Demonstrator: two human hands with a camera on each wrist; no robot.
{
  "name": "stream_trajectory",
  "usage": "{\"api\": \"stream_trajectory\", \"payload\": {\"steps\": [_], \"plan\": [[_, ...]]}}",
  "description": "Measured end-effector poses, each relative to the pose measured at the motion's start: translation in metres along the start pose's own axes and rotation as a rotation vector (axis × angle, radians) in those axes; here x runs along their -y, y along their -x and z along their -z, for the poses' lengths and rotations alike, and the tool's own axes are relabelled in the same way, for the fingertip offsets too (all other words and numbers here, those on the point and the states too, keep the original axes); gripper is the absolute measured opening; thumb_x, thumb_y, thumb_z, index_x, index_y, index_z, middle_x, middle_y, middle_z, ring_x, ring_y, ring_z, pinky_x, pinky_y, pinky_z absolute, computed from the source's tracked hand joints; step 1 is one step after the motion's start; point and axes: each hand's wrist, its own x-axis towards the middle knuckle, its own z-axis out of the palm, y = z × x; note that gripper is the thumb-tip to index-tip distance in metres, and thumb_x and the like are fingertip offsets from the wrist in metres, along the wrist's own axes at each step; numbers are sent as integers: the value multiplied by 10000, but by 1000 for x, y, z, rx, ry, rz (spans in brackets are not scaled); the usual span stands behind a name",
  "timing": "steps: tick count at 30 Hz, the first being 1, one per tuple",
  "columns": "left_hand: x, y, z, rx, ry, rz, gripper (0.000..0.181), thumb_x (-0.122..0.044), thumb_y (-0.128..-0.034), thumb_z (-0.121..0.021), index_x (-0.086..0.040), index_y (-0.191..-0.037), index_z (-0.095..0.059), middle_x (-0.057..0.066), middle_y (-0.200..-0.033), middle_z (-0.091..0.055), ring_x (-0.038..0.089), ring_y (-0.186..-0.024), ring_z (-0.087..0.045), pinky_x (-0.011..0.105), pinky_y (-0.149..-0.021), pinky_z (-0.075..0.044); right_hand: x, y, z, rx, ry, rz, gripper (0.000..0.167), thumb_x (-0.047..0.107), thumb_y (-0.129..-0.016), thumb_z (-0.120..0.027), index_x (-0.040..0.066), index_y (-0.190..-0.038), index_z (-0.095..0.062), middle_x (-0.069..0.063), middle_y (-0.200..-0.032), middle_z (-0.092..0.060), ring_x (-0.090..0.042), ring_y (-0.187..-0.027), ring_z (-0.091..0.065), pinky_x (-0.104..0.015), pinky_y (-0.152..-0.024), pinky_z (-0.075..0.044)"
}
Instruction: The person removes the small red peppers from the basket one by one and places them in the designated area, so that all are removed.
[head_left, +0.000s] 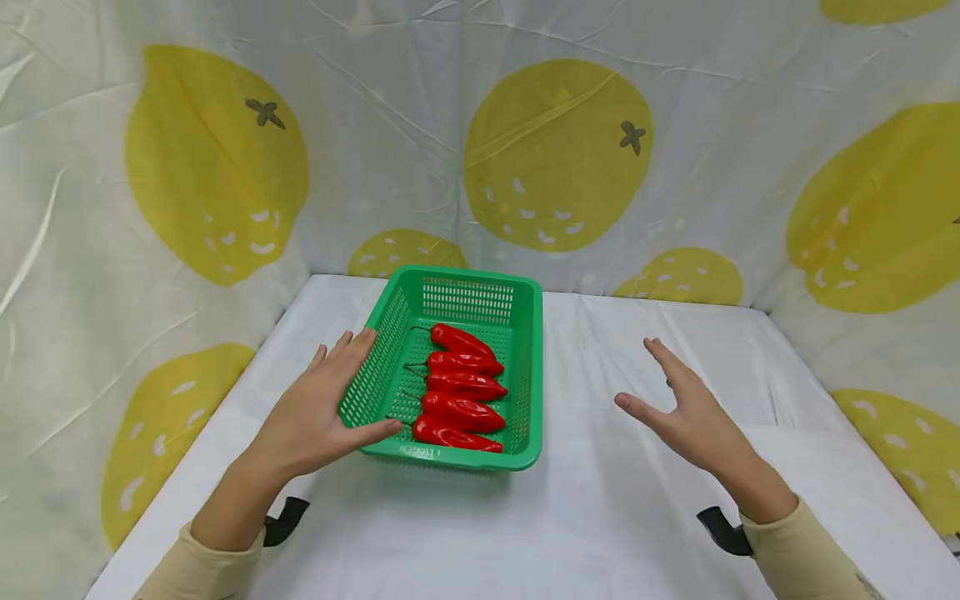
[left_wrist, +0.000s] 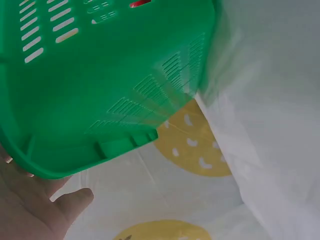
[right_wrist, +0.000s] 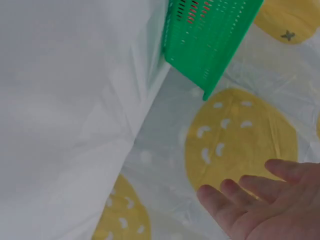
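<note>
A green plastic basket (head_left: 535,367) with slotted walls stands on the white table, left of centre. Inside it, several red peppers (head_left: 465,385) lie in a row with thin stems pointing left. My left hand (head_left: 311,425) is at the basket's left front side, thumb spread from straight fingers; whether it touches the rim cannot be told. In the left wrist view, the basket (left_wrist: 65,95) hides part of that hand's fingers (left_wrist: 15,172). My right hand (head_left: 701,421) hovers to the right, apart from the basket, fingers extended and holding nothing; its fingertips show in the right wrist view.
White cloth covers the table (head_left: 600,517). Around it hang curtains (head_left: 397,150) with yellow lemon prints at the back and both sides. A black curved piece (head_left: 285,521) sits at the left wrist, and another black piece (head_left: 723,531) at the right wrist.
</note>
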Motion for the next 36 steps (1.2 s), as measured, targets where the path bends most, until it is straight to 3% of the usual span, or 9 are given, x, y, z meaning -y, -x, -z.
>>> {"api": "stream_trajectory", "payload": {"steps": [7,14,25,31,36], "plan": [[11,6,-3,38,98,104,1093,-625,-804,-757,-204,-1631,-181,54,-1648,-246,286,-1518,-166,492,-1203,-164,-2,-10,-8,29,-88,3,881,484,-963,-653,180,-1631,-165,-86,-1660,-177,-428,-1448,-284,-611,-1105,-311],[29,12,-9,143,203,197,1128,-610,-800,-774,-189,-1636,-144,51,-1675,-122,319,-1530,-56,581,-1186,-130,3,-23,-13,73,-125,15,807,474,-988,-617,172,-1622,-219,-114,-1641,-230,-426,-1430,-326,-597,-1098,-340],[35,17,-13,191,276,236,1156,-572,-794,-797,-199,-1640,-103,107,-1679,-59,420,-1513,-25,704,-1122,-143,16,-56,-21,144,-180,25,784,509,-973,-622,193,-1604,-281,-109,-1624,-273,-445,-1401,-374,-576,-1075,-386],[38,20,-14,203,332,258,1153,-530,-799,-809,-219,-1641,-84,129,-1672,-101,433,-1508,-42,746,-1071,-204,35,-91,-25,193,-203,91,777,530,-923,-687,207,-1560,-381,-49,-1584,-359,-327,-1420,-382,-488,-1114,-370],[40,19,-18,198,354,248,1157,-520,-794,-818,-236,-1640,-81,90,-1678,-84,383,-1521,-30,737,-1077,-210,56,-123,-31,247,-161,117,798,577,-871,-724,240,-1532,-432,-3,-1548,-413,-263,-1386,-435,-459,-1075,-425]]}}
